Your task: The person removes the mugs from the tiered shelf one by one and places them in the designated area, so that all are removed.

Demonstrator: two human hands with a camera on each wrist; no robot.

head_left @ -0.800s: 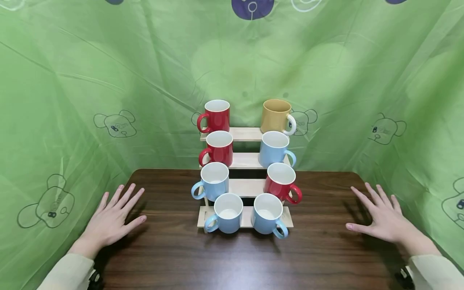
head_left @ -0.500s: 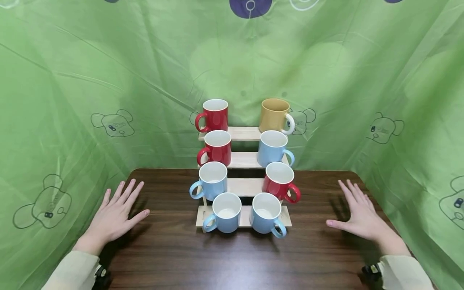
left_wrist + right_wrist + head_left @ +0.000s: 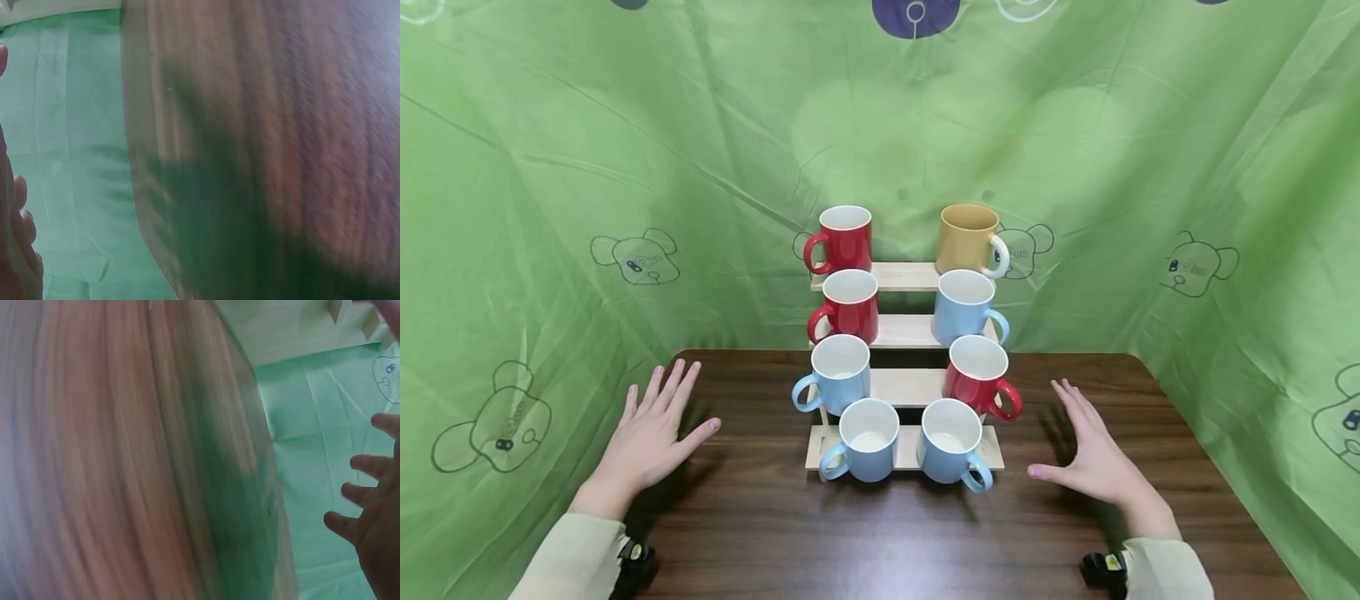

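Note:
In the head view, several mugs stand on a pale wooden tiered rack (image 3: pixel 904 388), two per step. The top step bears a red mug (image 3: pixel 853 243) and a tan mug (image 3: pixel 964 245) with a white handle. Below are a red mug (image 3: pixel 859 315) beside a light blue mug (image 3: pixel 959 312), then a light blue mug (image 3: pixel 842 380) beside a red mug (image 3: pixel 968 387). Two light blue mugs, one left (image 3: pixel 874 454) and one right (image 3: pixel 942 450), fill the bottom step. My left hand (image 3: pixel 651 437), fingers spread, is over the table's left side. My right hand (image 3: pixel 1097 458) holds nothing, right of the rack.
The dark brown wooden table (image 3: pixel 895 542) spreads around the rack. A green cloth (image 3: pixel 737 167) with bear drawings hangs behind it and at both sides. A dark wrist device (image 3: pixel 1105 568) shows at the right cuff, with another (image 3: pixel 636 562) at the left.
My right hand has moved left, from the table's right edge toward the rack. My left hand has shifted slightly to the right. The mugs and rack stand as before.

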